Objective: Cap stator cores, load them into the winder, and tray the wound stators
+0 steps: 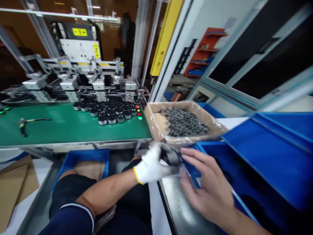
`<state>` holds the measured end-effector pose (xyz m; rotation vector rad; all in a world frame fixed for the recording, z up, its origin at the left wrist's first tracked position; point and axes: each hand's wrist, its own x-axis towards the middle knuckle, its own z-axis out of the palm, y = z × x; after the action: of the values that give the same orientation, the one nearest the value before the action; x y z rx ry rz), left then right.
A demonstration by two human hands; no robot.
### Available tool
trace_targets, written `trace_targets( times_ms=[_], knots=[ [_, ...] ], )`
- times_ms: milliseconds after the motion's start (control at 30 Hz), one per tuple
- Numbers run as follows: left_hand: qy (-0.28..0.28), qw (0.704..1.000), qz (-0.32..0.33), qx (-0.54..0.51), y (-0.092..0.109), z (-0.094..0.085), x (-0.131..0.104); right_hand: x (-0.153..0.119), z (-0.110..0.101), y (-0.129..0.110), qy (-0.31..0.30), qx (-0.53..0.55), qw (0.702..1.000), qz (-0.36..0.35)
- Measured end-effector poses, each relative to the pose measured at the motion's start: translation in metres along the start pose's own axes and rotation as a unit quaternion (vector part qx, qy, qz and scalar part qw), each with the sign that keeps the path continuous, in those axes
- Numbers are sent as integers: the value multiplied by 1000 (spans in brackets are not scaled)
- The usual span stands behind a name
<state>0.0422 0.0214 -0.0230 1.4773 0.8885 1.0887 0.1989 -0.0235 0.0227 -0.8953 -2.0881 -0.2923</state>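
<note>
My left hand (pixel 153 164), in a white glove with a yellow cuff, is closed around a dark ring-shaped part (pixel 172 158) held out over the bench's right side. My bare right hand (pixel 207 182) is at the part's right edge, with fingertips above and thumb below, touching it. Motion blurs the part, so its finer shape does not show. Many similar silver-and-black ring parts (pixel 111 118) stand grouped on the green worktop (pixel 66 129). Just beyond my hands, a plastic-lined cardboard box (pixel 160 122) holds a layer of small dark-grey parts (pixel 187 122).
A machine with several clamp stations (pixel 99 86) lines the worktop's back. Pliers (pixel 24 125) lie at left; lit buttons (pixel 139 114) sit at the right corner. Blue bins (pixel 266 153) stand at right, and another blue bin (pixel 105 160) sits below the worktop. A yellow post (pixel 166 39) rises behind.
</note>
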Motion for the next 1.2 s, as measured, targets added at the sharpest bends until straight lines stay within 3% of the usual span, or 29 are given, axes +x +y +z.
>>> trace_targets(
  times_ms=[167, 267, 367, 467, 700, 800, 900, 1033, 1100, 1200],
  knots=[
    [55, 993, 86, 55, 19, -33, -8, -1, 12, -5, -24, 75, 994, 80],
    [31, 976, 166, 141, 34, -37, -18, -6, 17, -6, -33, 95, 993, 66],
    [9, 964, 186, 188, 40, -36, -23, -8, 17, -6, -36, 116, 992, 43],
    [-8, 961, 210, 181, 41, -39, -23, -6, 14, -8, -38, 142, 988, 53],
    [-83, 909, 379, 152, 37, -49, -10, -4, 10, -14, -67, 170, 982, 46],
    [-72, 919, 364, 130, 33, -46, -10, -3, 9, -14, -59, 159, 985, 40],
    [-65, 950, 292, 89, 30, -46, -15, -2, 7, -11, -30, 130, 990, 35],
    [-68, 965, 195, 164, 31, -49, -16, -2, 3, -8, -5, 71, 997, -10],
    [-97, 958, 212, 164, 30, -50, -15, -2, 2, -8, -16, 54, 998, -32],
    [-98, 959, 246, 98, 25, -49, -12, 3, 0, -7, -20, 66, 998, 0]
  ],
)
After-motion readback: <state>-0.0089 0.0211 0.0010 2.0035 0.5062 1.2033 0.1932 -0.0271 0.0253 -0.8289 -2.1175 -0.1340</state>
